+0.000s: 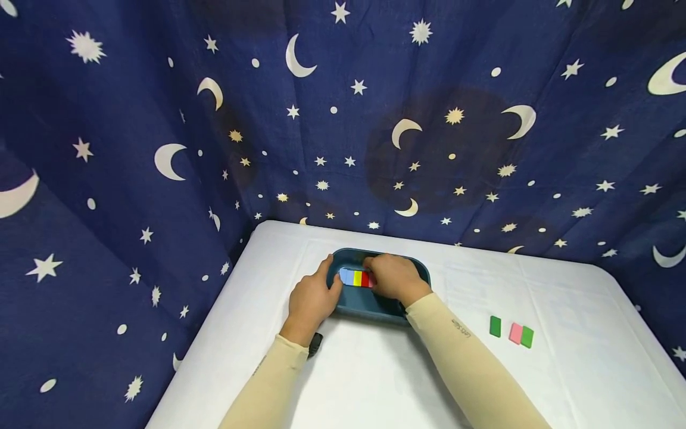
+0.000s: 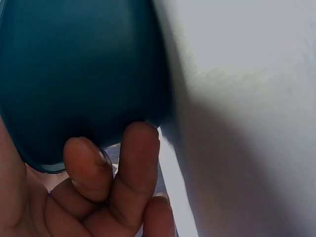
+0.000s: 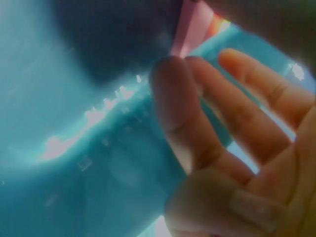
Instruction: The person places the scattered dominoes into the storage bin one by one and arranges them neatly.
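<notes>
A dark teal tray (image 1: 370, 307) stands on the table. My left hand (image 1: 312, 300) grips its left end, the thumb over the rim and several fingers (image 2: 138, 153) curled against the outside wall. Inside lies a row of flat blocks: light blue blocks (image 1: 347, 276) at the left, then a yellow block (image 1: 357, 278) and a red block (image 1: 365, 279). At the row's right end my right hand (image 1: 395, 277) reaches into the tray and pinches a pink block (image 3: 193, 27), mostly hidden by the fingers in the head view. The other right fingers (image 3: 242, 113) hang loosely beside it.
On the white table (image 1: 364, 381), right of the tray, lie a dark green block (image 1: 495, 326), a pink block (image 1: 515, 333) and a lighter green block (image 1: 527, 337), the last two side by side. A dark blue star-patterned curtain (image 1: 343, 149) hangs behind and at the left.
</notes>
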`<action>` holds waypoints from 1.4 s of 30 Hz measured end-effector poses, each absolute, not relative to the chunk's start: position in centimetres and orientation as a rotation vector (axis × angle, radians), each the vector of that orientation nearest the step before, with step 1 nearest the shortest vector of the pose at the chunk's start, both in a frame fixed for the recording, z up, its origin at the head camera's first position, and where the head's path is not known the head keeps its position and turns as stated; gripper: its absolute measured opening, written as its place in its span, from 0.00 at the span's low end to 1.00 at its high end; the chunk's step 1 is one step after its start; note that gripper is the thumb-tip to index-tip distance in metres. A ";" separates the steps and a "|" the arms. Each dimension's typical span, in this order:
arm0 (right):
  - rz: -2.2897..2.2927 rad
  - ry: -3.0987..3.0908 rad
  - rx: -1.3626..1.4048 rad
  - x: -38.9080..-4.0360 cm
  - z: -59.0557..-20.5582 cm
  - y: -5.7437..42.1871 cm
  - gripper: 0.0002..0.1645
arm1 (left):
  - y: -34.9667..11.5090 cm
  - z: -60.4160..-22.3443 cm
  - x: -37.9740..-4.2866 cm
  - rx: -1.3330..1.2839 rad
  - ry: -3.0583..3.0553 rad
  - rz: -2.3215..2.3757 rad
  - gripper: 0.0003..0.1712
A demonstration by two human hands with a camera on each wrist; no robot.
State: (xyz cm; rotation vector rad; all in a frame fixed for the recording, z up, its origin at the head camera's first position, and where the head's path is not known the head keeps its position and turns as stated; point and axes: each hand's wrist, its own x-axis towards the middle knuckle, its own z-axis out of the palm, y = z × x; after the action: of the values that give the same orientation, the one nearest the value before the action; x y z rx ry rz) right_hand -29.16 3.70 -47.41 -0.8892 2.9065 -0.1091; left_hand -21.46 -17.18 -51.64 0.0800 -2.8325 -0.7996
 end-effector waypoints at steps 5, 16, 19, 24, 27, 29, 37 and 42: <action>-0.149 2.904 -0.875 -28.9 -47.0 4.2 0.28 | -17.0 -51.5 -21.5 0.072 -2.828 -0.793 0.34; -0.324 2.967 -0.885 -27.7 -45.3 5.6 0.31 | -16.9 -51.8 -21.3 0.089 -2.824 -0.767 0.34; -0.381 3.010 -0.880 -27.2 -44.8 6.4 0.32 | -16.9 -51.8 -21.3 0.087 -2.821 -0.756 0.34; -0.463 3.077 -0.882 -26.2 -44.2 7.8 0.35 | -16.9 -51.6 -21.1 0.090 -2.824 -0.763 0.35; -0.483 3.106 -0.889 -25.4 -44.0 8.6 0.34 | -16.8 -51.6 -21.0 0.089 -2.824 -0.779 0.35; -0.487 3.121 -0.901 -24.8 -44.0 8.9 0.34 | -16.9 -51.7 -20.9 0.091 -2.828 -0.789 0.35; -0.598 3.183 -1.002 -22.4 -44.9 10.8 0.34 | -16.9 -51.8 -20.7 0.105 -2.830 -0.789 0.34; -0.744 3.260 -0.980 -21.4 -45.4 12.6 0.35 | -16.8 -51.6 -20.9 0.089 -2.820 -0.792 0.35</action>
State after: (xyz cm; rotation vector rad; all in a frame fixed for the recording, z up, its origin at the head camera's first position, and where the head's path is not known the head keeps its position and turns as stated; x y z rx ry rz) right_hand -21.36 12.55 -45.44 -0.9799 3.2600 -0.7436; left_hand -20.94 -16.84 -51.63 0.0885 -2.8205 -0.7916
